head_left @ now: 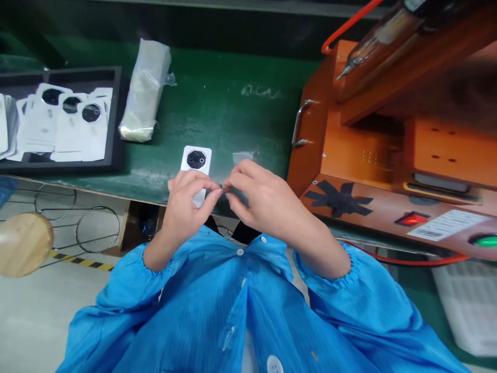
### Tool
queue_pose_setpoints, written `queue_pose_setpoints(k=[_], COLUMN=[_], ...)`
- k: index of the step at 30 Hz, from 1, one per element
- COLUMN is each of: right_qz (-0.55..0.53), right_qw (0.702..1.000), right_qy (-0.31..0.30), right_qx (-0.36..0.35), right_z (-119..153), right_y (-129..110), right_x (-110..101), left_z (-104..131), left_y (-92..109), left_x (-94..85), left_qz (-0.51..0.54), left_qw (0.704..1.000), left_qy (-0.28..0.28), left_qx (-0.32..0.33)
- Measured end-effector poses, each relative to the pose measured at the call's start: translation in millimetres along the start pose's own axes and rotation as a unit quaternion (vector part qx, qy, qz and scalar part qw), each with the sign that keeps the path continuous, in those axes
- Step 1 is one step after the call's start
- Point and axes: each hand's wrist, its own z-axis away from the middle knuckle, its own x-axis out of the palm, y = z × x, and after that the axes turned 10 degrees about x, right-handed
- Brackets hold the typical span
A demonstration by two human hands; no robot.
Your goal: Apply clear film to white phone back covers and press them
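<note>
A white card (187,165) with a black octagonal camera-like patch lies on the green bench top near its front edge. My left hand (188,197) is over the lower part of this card, its thumb and index finger pinched together. My right hand (264,199) meets it fingertip to fingertip, also in a pinch. Whatever is between the fingertips is too small to make out. Just beyond my right fingers lies a small clear-looking scrap of film (243,156).
A black tray (118,119) of similar white cards stands at left, beside a plastic-wrapped bundle (145,90). An orange press machine (310,134) with a handle, red switch and green button fills the right. Below left is a round wooden stool (25,243).
</note>
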Motion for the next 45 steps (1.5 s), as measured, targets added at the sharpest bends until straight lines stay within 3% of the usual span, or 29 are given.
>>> queue_pose_setpoints(k=[3,6,10,13,15,17,20,22,24,27,35,45], right_qz=[-0.130,-0.249,-0.329,-0.344,-0.345,-0.343,-0.323,-0.298,-0.278,-0.249,-0.135,-0.114], right_qw=[0.987,0.954,0.919,0.911,0.911,0.913,0.919,0.923,0.926,0.932,0.957,0.962], right_qy=[0.070,0.071,0.034,0.030,0.017,0.013,0.036,0.031,0.001,-0.038,-0.040,-0.030], right_qx=[0.057,0.153,0.214,0.225,0.224,0.221,0.226,0.239,0.255,0.259,0.253,0.246], right_z=[-5,-13,-22,-25,-28,-35,-53,-69,-84,-99,-103,-106], right_y=[2,2,-7,-14,-17,-15,-6,3,11,18,22,28], right_x=[10,25,46,52,52,51,52,54,57,64,76,76], left_z=[3,7,10,11,13,15,23,30,38,46,47,45], left_y=[-12,-24,-31,-32,-33,-37,-48,-57,-66,-74,-78,-77], left_x=[0.0,3.4,11.9,16.5,14.7,7.4,-8.6,-15.4,-15.4,-7.2,-1.1,-1.2], left_qz=[0.124,0.264,0.301,0.309,0.293,0.225,0.007,-0.120,-0.179,-0.208,-0.201,-0.190], left_qw=[0.983,0.932,0.902,0.895,0.906,0.938,0.984,0.986,0.983,0.978,0.980,0.982], left_qy=[0.084,0.150,0.207,0.221,0.209,0.179,0.143,0.104,0.047,-0.001,0.000,0.000], left_qx=[-0.106,-0.197,-0.228,-0.232,-0.225,-0.193,-0.107,-0.055,-0.018,0.000,-0.012,-0.015])
